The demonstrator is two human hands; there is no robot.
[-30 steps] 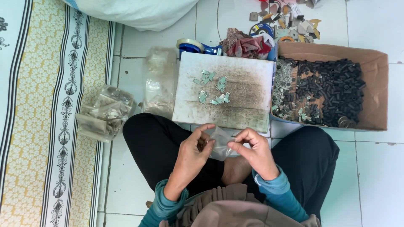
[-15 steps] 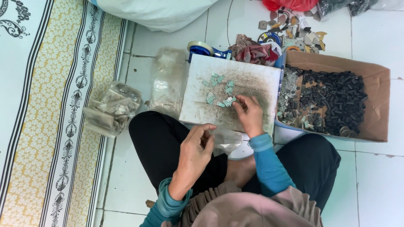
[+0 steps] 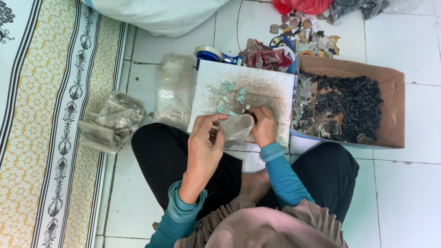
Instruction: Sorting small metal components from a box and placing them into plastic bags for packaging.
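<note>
I sit cross-legged on a tiled floor with a stained white board (image 3: 271,92) in front of my knees. My left hand (image 3: 206,142) pinches the rim of a small clear plastic bag (image 3: 236,128), holding its mouth up at the board's near edge. My right hand (image 3: 262,125) rests at the bag's mouth, fingertips closed on a small metal piece. Several small pale green metal pieces (image 3: 229,97) lie scattered on the board just beyond the bag.
A cardboard box (image 3: 390,115) of small black parts sits to the right. Filled clear bags (image 3: 110,121) and a stack of empty bags (image 3: 173,92) lie to the left beside a patterned mat (image 3: 50,138). A tape roll (image 3: 209,53) and scraps lie behind the board.
My right hand has come back from the scattered pieces on the board to the bag's mouth. My left hand has lifted the bag up to the board's edge.
</note>
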